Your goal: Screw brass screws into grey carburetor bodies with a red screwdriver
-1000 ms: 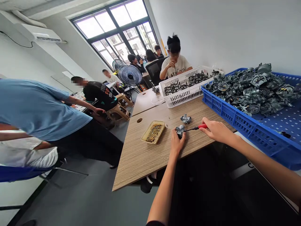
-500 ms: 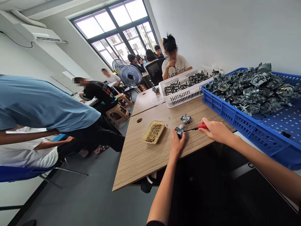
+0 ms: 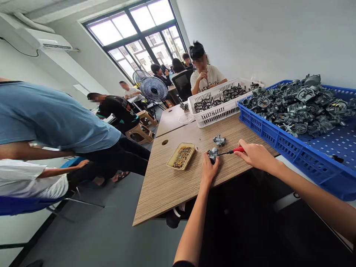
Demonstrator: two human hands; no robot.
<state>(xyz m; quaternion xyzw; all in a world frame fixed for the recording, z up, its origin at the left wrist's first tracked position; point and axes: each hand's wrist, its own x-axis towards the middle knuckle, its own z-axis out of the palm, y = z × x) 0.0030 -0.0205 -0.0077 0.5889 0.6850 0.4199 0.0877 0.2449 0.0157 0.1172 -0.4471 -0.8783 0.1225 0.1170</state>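
Observation:
My left hand [image 3: 210, 168] grips a small grey metal carburetor [image 3: 213, 152] on the wooden table [image 3: 155, 189]. In my right hand [image 3: 256, 155] is a screwdriver [image 3: 238, 149] with a red handle, held nearly level. Its dark shaft points left, and the tip meets the carburetor's right side; the exact contact spot is too small to make out. A second carburetor [image 3: 220, 140] lies just beyond the held one. To the left of my left hand sits a shallow yellowish tray [image 3: 168, 163] full of small brass-coloured parts.
A blue crate [image 3: 278, 133] heaped with carburetors stands at the right. Behind the table's middle is a white basket [image 3: 204, 120] of dark metal parts, with a co-worker [image 3: 208, 76] seated beyond it. Someone in a blue shirt [image 3: 61, 118] leans over at the left.
Both my hands, the carburetor and the screwdriver look almost unmoved. The person in the blue shirt at the left has shifted slightly, and the co-worker beyond the basket has moved their head a little left.

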